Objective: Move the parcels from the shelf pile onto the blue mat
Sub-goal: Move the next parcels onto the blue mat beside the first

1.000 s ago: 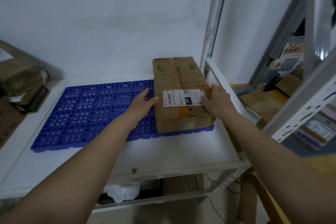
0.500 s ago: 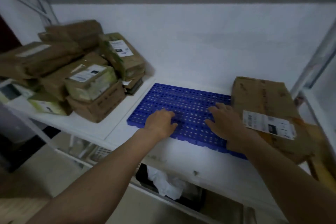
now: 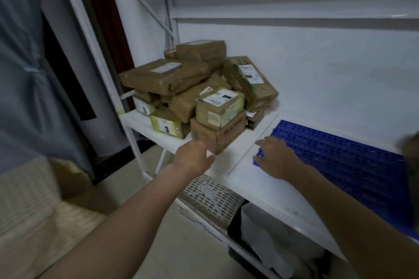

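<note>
Parcels [image 3: 199, 95] of brown cardboard, most with white shipping labels, sit heaped on the left end of a white shelf [image 3: 256, 179], stacked several high and leaning at odd angles against the white back wall [image 3: 317, 70]. At the front of the heap a small labelled box [image 3: 218, 108] rests on a wider flat box [image 3: 215, 133], whose corner reaches close to the shelf's front edge. To the right, a blue mat [image 3: 340, 161] with a grid of holes lies flat on the same shelf, apart from the heap with bare white surface between them. A blurred brown shape at the far right edge of the view sits over the mat; what it is cannot be told.

The left hand [image 3: 192, 158] reaches toward the flat box's front corner, fingers loosely curled and holding nothing; whether it touches the box cannot be told. The right hand [image 3: 275, 156] hovers palm down over the near left corner of the mat, fingers slightly spread and empty.

The shelf belongs to a white metal rack [image 3: 90, 36] with slanted braces. Beneath it are a perforated pale crate [image 3: 210, 199] and a dark bin lined with a white bag [image 3: 267, 238]. Grey-blue cloth [image 3: 25, 75] hangs at the left, and the floor [image 3: 127, 190] is pale tile.
</note>
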